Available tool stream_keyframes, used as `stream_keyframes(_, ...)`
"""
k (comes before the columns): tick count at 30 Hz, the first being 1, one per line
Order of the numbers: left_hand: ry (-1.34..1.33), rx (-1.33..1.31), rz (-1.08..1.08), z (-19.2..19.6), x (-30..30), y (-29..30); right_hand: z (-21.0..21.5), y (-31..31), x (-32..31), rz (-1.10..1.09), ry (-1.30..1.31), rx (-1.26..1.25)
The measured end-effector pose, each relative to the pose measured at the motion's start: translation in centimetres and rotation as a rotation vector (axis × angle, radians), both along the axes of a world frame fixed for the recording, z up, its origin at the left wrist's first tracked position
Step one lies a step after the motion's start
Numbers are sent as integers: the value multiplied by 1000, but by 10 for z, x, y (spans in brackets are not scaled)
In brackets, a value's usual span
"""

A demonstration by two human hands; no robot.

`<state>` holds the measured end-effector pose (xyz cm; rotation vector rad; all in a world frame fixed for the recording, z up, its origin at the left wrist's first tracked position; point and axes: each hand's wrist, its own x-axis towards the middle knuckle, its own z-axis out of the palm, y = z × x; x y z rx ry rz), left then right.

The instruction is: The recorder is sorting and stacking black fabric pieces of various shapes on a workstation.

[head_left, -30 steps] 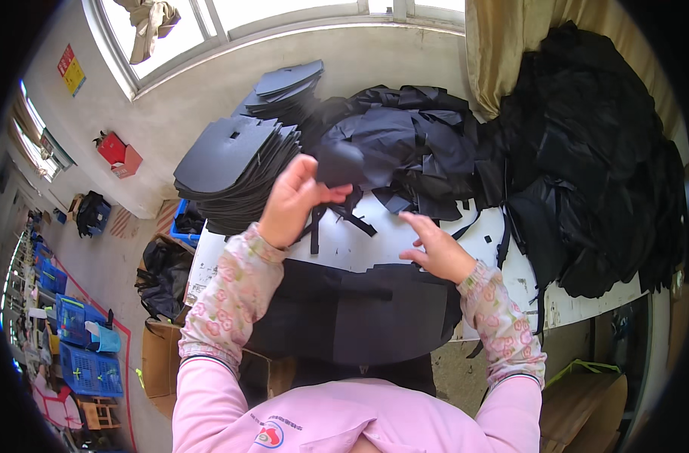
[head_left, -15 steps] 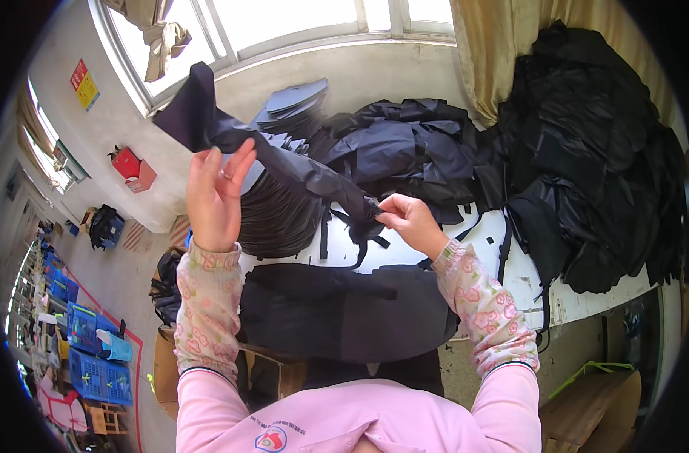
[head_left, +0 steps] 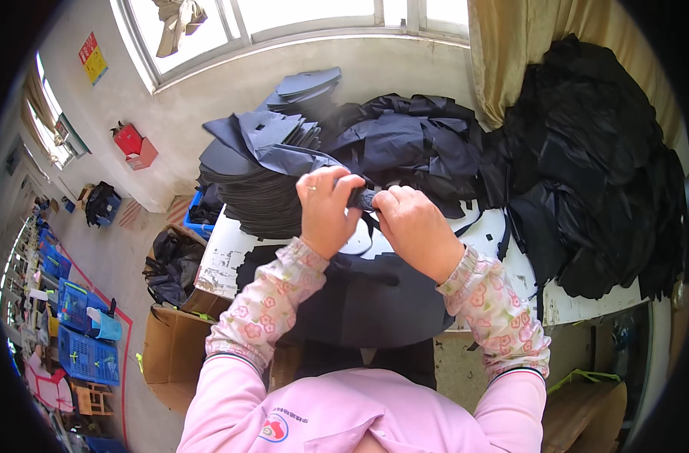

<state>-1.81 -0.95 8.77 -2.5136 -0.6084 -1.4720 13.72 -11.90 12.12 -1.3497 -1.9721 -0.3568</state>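
- The left hand (head_left: 328, 214) and the right hand (head_left: 418, 230) are working close together in front of the chest, fingers closing on the same dark fabric piece (head_left: 284, 157).
- The right hand is pinching its narrow, bunched end with thumb and fingertips; the left hand is curling round it just beside, its exact grip partly hidden by its own fingers.
- The dark fabric piece is stretching from the hands up to the left, its wider end lying over the stack of dark sheets (head_left: 246, 200).
- Below the hands, a black panel (head_left: 382, 302) is lying at the near edge of the white table (head_left: 218, 260), partly covered by the forearms.
- As for progress, the handling of this piece seems to be partway: it is being held, but its end is looking bunched, and it is not yet lying flat or set down. Whether anything is being fastened, one cannot tell.
- Farther out, a heap of dark fabric (head_left: 409, 143) is sitting behind the hands and a large black pile (head_left: 593, 174) is rising at the right, so much material seems to be waiting. Which of it is already finished is not showing.
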Motion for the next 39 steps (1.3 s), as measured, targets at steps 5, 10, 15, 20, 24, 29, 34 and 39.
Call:
stream_keyframes(5,59,26,91,8,-39,21,-5,-35,5,-130,-109,-57)
stream_keyframes(10,131,-35,125,2,-125,49,-12,-78,2,-50,56,-275)
stream_keyframes(15,226,-163,161,6,-218,42,-18,-111,9,306,268,-633)
stream_keyframes(20,262,-605,117,23,-286,4,-11,-121,10,609,366,-1010)
stream_keyframes(24,407,-1130,-21,10,-276,-17,-3,-109,1,530,433,-963)
stream_keyframes(29,439,-1012,-107,-45,-249,-10,32,-86,-15,382,383,-699)
stream_keyframes(34,288,-867,-89,-81,-200,-8,72,-80,-27,388,290,-617)
stream_keyframes(39,339,-806,-106,-93,-136,-22,100,-83,-39,425,243,-531)
